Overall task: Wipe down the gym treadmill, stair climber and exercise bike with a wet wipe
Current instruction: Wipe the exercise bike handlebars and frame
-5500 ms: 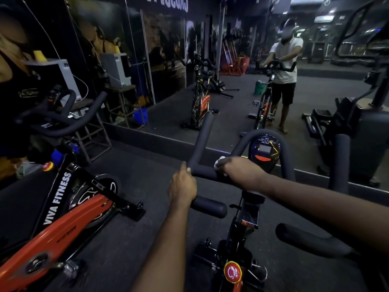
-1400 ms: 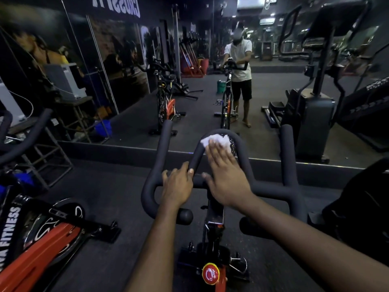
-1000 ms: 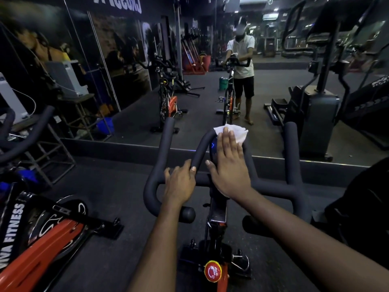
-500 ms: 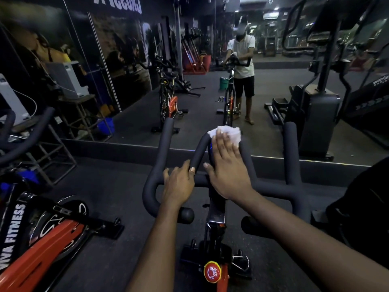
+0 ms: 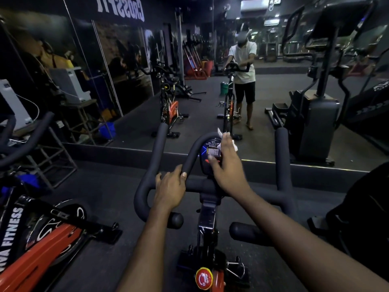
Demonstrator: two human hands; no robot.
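Left hand (image 5: 170,191) wraps around the handlebar (image 5: 156,148), likely to steady the exercise bike (image 5: 207,218). Right hand (image 5: 227,165) lays near-straight fingers over the white wet wipe (image 5: 234,147), pressing it against the lit console (image 5: 207,147) to scrub. The crumpled wipe peeks out beyond the fingertips.

Black-and-orange upright exercise bike (image 5: 207,216): stands upright on the floor. Black foam-padded handlebar (image 5: 281,157): level, horns pointing forward. Round black console (image 5: 207,163): centred, display lit. White crumpled wet wipe (image 5: 234,146): pressed against the console's upper right edge.
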